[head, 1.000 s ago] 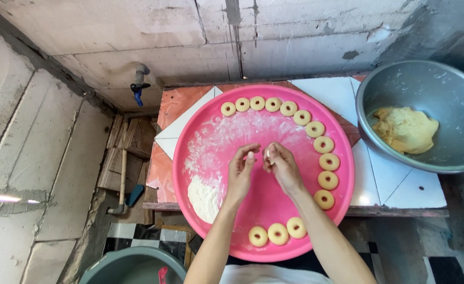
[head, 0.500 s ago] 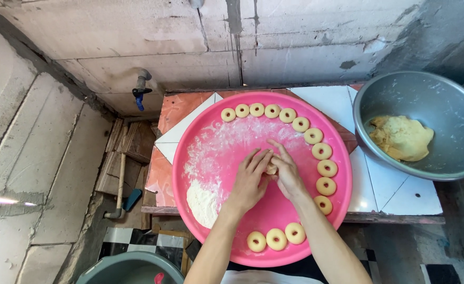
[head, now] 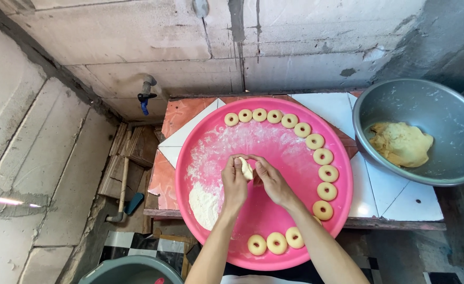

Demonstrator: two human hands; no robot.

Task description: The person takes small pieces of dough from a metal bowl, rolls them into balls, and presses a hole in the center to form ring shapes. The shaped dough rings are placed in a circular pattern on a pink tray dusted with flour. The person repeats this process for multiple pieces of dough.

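At the centre of the frame, the left hand (head: 234,184) and right hand (head: 272,181) pinch a small piece of dough (head: 246,168) between closed fingertips above the pink tray (head: 211,152). This looks like the shaping step. Next, it needs forming into a ring and a free spot beside the dough rings (head: 324,156) along the rim.

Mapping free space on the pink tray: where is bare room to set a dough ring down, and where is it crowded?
Bare: the pink tray rim's left arc, from the top rings round past the flour pile to the bottom three rings. Crowded: the right arc of rings, and mid-tray, where left hand and right hand pinch a dough piece.
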